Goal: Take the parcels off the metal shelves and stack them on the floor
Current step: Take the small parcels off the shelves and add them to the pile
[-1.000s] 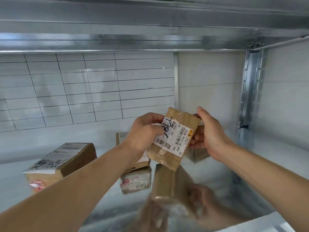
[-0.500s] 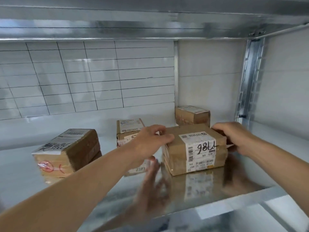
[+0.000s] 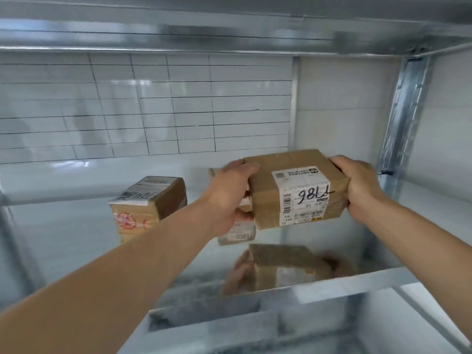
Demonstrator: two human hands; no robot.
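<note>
The labelled cardboard parcel (image 3: 296, 190) is held above the metal shelf (image 3: 352, 284), near its right front corner and clear of the surface. The left hand (image 3: 229, 198) grips its left end, fingers (image 3: 246, 167) curled over the top edge and thumb beneath. The right hand (image 3: 357, 185) is wrapped round the right end. Square-edged and taped, it is judged stiff and fairly light, though its glossy faces may slip. Opposed end grips suit it. A seam along the side suggests two boxes stacked, but blur prevents confirmation; if so, support from beneath is advisable. A second parcel (image 3: 148, 203) stands on the shelf to the left, and a third parcel (image 3: 237, 235) sits behind the left hand.
</note>
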